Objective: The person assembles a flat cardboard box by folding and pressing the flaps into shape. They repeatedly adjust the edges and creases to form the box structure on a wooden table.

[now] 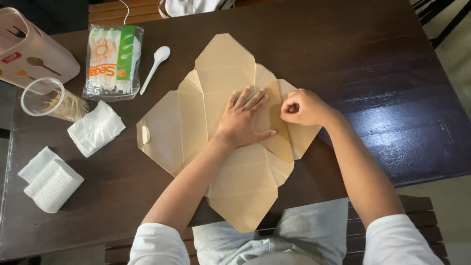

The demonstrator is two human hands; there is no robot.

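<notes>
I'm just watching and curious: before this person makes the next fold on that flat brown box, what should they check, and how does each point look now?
1. Box lies flat on the table: ok.
2. Left hand presses the middle panel flat, fingers spread: ok.
3. Right hand has hold of the right flap, fingers curled at its edge: ok, though how firm the pinch is cannot be told.
4. Loose white spoon lies clear of the box: ok.
5. Napkin and toothpick cup are apart from the left flap: ok.
6. Near flap stays on the table: not ok, it overhangs the edge toward the lap.
</notes>
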